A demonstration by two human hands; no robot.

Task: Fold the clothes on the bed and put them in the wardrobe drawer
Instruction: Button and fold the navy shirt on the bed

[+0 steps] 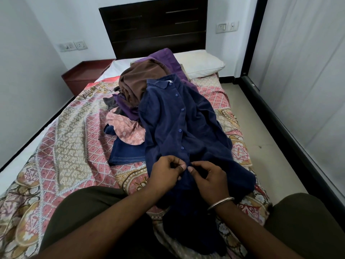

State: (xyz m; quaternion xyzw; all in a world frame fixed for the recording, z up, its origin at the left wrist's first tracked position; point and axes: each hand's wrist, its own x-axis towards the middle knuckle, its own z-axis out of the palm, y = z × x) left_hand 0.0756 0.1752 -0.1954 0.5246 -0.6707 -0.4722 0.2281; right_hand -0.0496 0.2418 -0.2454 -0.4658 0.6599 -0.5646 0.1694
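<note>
A navy blue button-up shirt (173,116) lies lengthwise down the bed, collar towards the headboard, several buttons fastened along its front. My left hand (166,173) and my right hand (207,176) meet at the lower part of the button strip, each pinching the navy cloth between thumb and fingers. Behind and left of the shirt is a heap of clothes: a brown garment (138,79), a purple one (168,58), a pink patterned piece (127,128) and blue jeans (127,152).
The bed carries a pink and beige patterned bedspread (74,131). A white pillow (199,64) lies by the dark headboard (155,25). A reddish bedside table (84,75) stands at the left. Tiled floor (261,131) runs along the right, beside tall white panels (306,81).
</note>
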